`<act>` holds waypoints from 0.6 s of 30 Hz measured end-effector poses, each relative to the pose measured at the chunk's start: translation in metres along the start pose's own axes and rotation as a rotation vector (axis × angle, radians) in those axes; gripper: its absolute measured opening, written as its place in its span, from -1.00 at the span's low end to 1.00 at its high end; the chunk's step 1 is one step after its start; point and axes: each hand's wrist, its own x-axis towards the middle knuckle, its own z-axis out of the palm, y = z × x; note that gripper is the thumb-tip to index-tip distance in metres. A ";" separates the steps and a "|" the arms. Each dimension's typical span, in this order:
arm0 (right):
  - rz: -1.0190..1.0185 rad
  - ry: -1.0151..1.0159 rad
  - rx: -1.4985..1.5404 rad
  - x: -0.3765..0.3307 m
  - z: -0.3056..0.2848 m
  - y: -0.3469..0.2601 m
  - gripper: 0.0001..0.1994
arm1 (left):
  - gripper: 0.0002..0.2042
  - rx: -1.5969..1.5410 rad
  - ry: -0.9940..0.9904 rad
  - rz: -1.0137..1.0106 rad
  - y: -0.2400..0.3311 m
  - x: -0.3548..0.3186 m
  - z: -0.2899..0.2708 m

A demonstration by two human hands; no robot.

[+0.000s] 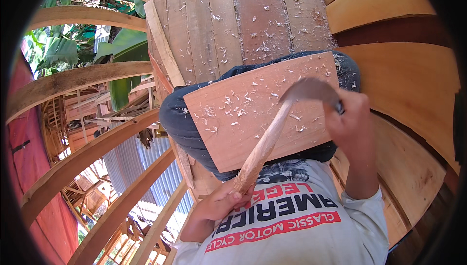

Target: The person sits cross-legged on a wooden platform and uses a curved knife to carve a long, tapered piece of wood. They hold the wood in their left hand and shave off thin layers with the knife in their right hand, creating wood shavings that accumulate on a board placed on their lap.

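My left hand (220, 204) is wrapped round the lower end of a pale, whittled wooden stick (262, 148), close to my shirt. The stick slants up to the right over a flat wooden board (219, 150) lying across my crossed legs. My right hand (351, 120) grips the handle of a knife with a broad, curved blade (314, 89). The blade's tip is at the upper end of the stick; whether it touches the wood I cannot tell. Motion slightly blurs the knife and right hand. Curled wood shavings (241, 112) are scattered on the board.
Beyond my knees runs a plank floor (197, 26) sprinkled with shavings. A loose wooden strip (165, 46) lies along its left edge. Wooden slats (82, 77) with open gaps border the left side, with foliage and corrugated sheeting beyond. Broad wooden boards (404, 75) line the right.
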 end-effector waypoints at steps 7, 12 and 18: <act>-0.003 0.078 -0.190 0.014 0.007 0.008 -0.83 | -0.34 0.058 0.058 0.009 0.007 -0.001 0.009; -0.253 0.011 -0.113 -0.012 0.013 -0.007 -0.85 | -0.29 0.046 0.015 0.007 0.001 -0.001 0.004; 0.042 0.097 0.037 0.011 -0.008 0.001 -0.79 | -0.26 -0.105 -0.188 0.075 -0.022 0.002 -0.016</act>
